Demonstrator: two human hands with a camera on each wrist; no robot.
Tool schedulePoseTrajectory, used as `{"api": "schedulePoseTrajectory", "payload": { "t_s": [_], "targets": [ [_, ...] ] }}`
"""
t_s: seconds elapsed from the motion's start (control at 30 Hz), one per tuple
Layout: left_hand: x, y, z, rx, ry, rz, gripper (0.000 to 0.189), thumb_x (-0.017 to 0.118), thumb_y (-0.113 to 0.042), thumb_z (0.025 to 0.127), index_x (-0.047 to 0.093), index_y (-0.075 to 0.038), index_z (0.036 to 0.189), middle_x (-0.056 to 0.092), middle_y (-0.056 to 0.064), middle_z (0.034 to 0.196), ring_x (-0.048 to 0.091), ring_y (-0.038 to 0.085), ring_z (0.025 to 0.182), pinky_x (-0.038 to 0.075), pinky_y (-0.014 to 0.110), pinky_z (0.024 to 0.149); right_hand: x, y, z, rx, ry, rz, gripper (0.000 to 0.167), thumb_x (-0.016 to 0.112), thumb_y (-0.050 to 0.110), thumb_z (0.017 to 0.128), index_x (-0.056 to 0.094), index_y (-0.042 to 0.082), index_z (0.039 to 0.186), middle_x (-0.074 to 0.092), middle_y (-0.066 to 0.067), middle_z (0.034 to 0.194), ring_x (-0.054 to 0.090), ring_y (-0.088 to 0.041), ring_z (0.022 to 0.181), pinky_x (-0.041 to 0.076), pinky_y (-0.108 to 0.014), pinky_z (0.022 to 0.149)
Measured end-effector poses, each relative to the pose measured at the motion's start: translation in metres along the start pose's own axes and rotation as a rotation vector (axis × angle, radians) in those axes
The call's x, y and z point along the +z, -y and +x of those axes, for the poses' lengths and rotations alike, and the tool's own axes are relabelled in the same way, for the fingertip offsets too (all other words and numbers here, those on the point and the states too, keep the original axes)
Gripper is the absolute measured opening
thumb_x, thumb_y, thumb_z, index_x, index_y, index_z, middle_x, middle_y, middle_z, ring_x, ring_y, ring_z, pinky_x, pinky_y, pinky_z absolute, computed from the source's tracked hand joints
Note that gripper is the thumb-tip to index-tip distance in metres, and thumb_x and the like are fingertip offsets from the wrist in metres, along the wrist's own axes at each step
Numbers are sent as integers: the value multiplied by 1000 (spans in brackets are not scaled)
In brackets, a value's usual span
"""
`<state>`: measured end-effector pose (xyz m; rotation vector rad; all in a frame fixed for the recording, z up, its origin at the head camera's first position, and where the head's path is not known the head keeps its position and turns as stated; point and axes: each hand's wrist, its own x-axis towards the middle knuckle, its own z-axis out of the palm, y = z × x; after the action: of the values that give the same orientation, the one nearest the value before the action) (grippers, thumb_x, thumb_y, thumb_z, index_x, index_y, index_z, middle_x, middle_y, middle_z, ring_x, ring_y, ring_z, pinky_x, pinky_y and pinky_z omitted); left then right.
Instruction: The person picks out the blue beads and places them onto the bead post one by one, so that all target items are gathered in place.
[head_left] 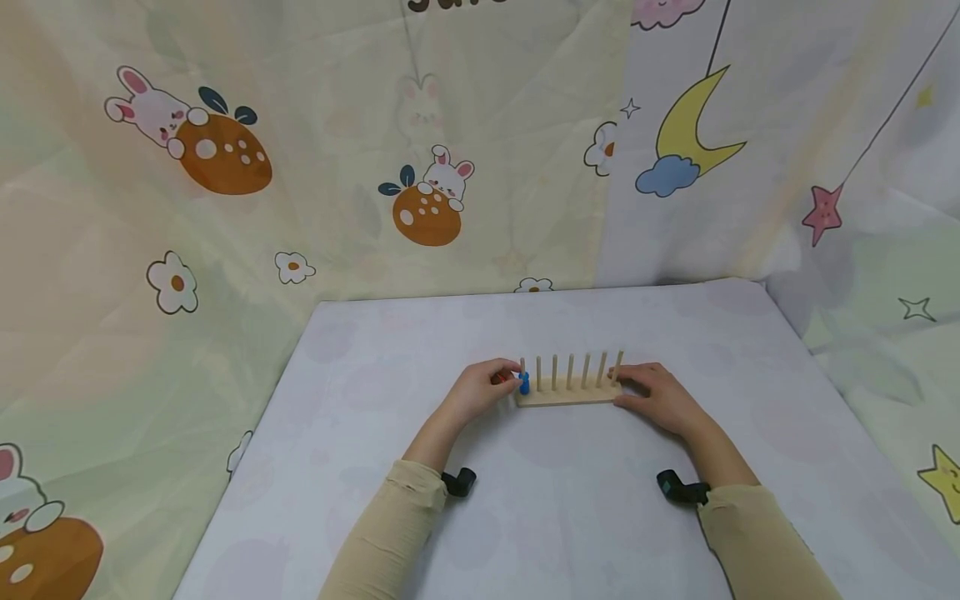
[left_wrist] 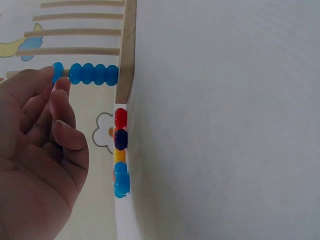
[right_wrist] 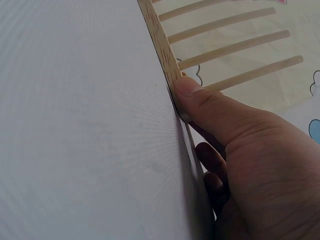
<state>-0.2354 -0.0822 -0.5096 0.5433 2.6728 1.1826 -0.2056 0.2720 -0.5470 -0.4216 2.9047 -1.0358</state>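
A wooden peg rack [head_left: 567, 399] stands on the table with a row of upright pegs. My left hand [head_left: 480, 390] is at its left end, thumb and fingertips pinching a blue bead [left_wrist: 57, 73] around the leftmost peg. Below that bead, several blue beads [left_wrist: 94, 74] are stacked on the same peg, down to the base. The other pegs in view are bare. At the opposite end, my right hand [head_left: 663, 400] grips the rack, its thumb [right_wrist: 189, 87] pressed on the base's near side by the last peg and its other fingers partly hidden behind.
Beside the rack, near my left hand, loose beads lie on the white-covered table [head_left: 555, 500]: a red bead [left_wrist: 120, 118], a dark blue bead [left_wrist: 120, 139], a yellow bead [left_wrist: 119, 156] and some blue ones [left_wrist: 121, 183]. A printed cloth [head_left: 510, 125] hangs behind the table.
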Motion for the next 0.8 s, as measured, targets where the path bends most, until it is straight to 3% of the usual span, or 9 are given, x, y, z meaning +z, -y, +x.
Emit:
{"api": "schedulePoseTrajectory", "payload": {
  "t_s": [0.37,0.57,0.8],
  "targets": [
    [3,7,-4,2,5,29,29,66,-31,95,69,-22,122,69,-9,95,60,10,89,49,27,79,1,0,0,16,3,8,54,73,41,88,60,18,135,55,-13,137,43,-37,130,33,-63,107],
    [1,14,-11,-33,-43,50,28,66,-33,95,68,-27,122,68,-10,100,60,11,90,50,27,76,1,0,0,21,3,8,53,73,39,88,60,18,136,54,-14,138,42,-37,130,32,-63,107],
    [-6,27,-23,-112,-125,4,27,67,-32,94,69,-25,121,66,-7,107,58,14,90,50,30,74,1,1,0,20,2,3,54,73,40,88,60,17,135,55,-13,137,43,-36,130,33,-62,107]
  ]
}}
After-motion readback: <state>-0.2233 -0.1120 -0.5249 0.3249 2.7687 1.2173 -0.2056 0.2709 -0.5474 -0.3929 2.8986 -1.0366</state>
